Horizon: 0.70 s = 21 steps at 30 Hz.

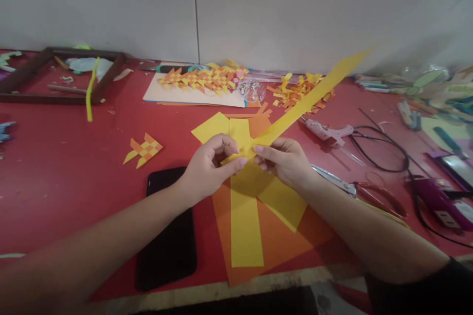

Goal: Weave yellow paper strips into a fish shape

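A long yellow paper strip [310, 97] slants up and to the right from between my hands. My left hand [212, 160] pinches its lower end, thumb and forefinger pressed together. Close beside it my right hand [283, 157] grips the same strip, with the thumb on top. Beneath both hands lie yellow paper pieces [247, 236] on an orange sheet [281, 251]. A small woven paper fish [144, 150] in yellow and orange rests to the left of my left hand.
A black phone [166, 241] lies under my left forearm. Scissors [340, 182] and a pink glue gun [327, 132] are on the right, with a black cable [406, 157]. Woven fish [203, 79] line a pad at the back. A brown frame [22, 96] stands at the far left.
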Available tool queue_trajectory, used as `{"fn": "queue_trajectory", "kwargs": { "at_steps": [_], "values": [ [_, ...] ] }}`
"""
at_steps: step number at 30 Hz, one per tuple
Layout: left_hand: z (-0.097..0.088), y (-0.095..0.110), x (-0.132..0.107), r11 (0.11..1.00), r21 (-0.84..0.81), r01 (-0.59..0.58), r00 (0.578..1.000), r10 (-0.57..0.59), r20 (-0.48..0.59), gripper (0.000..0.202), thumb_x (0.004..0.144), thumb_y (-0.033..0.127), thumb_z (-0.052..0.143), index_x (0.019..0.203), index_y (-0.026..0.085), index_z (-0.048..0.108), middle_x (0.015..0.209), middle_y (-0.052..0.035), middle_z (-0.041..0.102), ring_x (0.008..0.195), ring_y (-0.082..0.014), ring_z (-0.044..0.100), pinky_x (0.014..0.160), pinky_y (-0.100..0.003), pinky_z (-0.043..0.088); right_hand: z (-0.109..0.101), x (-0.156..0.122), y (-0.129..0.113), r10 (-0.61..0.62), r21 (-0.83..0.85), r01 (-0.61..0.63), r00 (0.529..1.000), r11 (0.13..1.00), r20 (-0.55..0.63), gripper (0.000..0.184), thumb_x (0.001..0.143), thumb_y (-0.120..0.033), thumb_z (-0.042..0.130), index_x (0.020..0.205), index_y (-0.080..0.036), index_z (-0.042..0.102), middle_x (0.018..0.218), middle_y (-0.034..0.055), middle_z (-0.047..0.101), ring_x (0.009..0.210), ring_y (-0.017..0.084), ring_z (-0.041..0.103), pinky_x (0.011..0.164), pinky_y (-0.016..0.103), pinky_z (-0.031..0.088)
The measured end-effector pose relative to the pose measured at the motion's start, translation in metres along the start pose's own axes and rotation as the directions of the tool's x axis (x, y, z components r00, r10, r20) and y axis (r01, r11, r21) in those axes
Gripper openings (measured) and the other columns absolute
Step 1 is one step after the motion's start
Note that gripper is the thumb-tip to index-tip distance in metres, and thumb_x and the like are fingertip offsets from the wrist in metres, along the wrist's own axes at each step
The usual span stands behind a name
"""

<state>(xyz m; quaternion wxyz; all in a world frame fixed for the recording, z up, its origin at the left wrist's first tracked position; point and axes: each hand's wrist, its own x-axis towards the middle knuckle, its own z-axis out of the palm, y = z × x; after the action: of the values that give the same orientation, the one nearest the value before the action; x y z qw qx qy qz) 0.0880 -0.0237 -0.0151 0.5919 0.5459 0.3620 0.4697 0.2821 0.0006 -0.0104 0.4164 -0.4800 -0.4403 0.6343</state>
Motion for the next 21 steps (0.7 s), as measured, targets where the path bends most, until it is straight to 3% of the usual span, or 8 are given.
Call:
{"fn": "queue_trajectory", "kwargs": {
  "at_steps": [7, 12, 16, 21],
  "values": [
    [-0.002, -0.003, 0.000, 1.000, 0.010, 0.029, 1.000, -0.029, -0.007, 0.018, 0.083, 0.031, 0.071, 0.092, 0.019, 0.062, 0.072, 0.0016, 0.059, 0.064, -0.0109, 0.058, 0.059, -0.023, 0.050, -0.005, 0.004, -0.002, -0.014, 0.029, 0.016, 0.998, 0.999, -0.067, 0.036, 0.058, -0.040, 0.088, 0.053, -0.017, 0.062, 0.055, 0.0013, 0.067, 0.042, 0.008, 0.052, 0.040, 0.022, 0.041],
    [-0.005, -0.001, 0.000, 0.972, 0.235, 0.004, 0.998, -0.017, 0.053, 0.019, 0.086, 0.031, 0.067, 0.100, 0.020, 0.074, 0.098, -0.0068, 0.067, 0.078, -0.0151, 0.062, 0.064, -0.026, 0.051, -0.009, 0.004, -0.001, -0.026, -0.001, 0.026, 1.000, 1.000, 0.003, 0.030, 0.062, -0.038, 0.087, 0.057, -0.016, 0.067, 0.059, 0.0026, 0.069, 0.043, 0.008, 0.053, 0.041, 0.021, 0.041],
    [-0.005, 0.000, 0.001, 0.958, 0.286, -0.009, 0.998, -0.009, 0.061, 0.021, 0.086, 0.031, 0.066, 0.102, 0.020, 0.076, 0.107, -0.0088, 0.067, 0.086, -0.0175, 0.064, 0.067, -0.027, 0.051, -0.010, 0.005, -0.001, -0.028, -0.034, 0.028, 1.000, 0.999, -0.001, 0.029, 0.062, -0.039, 0.087, 0.059, -0.016, 0.070, 0.060, 0.0036, 0.069, 0.044, 0.008, 0.053, 0.041, 0.022, 0.041],
    [-0.005, -0.002, 0.001, 0.963, 0.271, 0.011, 0.998, -0.026, 0.050, 0.021, 0.085, 0.030, 0.066, 0.102, 0.020, 0.075, 0.108, -0.0089, 0.067, 0.082, -0.0161, 0.063, 0.064, -0.025, 0.051, -0.011, 0.007, -0.003, -0.007, -0.026, 0.006, 0.999, 1.000, -0.040, 0.032, 0.059, -0.038, 0.089, 0.056, -0.016, 0.066, 0.057, 0.0026, 0.068, 0.043, 0.008, 0.053, 0.041, 0.021, 0.040]
  ]
}}
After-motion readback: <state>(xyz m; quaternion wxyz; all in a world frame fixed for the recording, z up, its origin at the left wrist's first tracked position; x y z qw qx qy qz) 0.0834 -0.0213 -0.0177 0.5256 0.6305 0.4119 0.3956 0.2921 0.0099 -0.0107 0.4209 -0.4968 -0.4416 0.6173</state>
